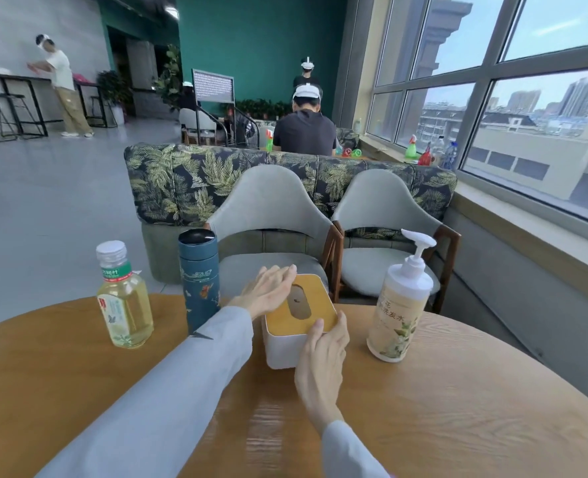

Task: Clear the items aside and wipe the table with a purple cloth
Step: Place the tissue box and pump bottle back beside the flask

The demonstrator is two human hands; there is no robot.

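While the right hand cups the near corner of the tissue box, thumb on its wooden lid, the left hand lies flat along the lid's far edge, fingers straight and together. One box, three containers on the table: pump bottle right, dark flask and tea bottle, holding yellow liquid, left. Two chairs beyond. No cloth in view.
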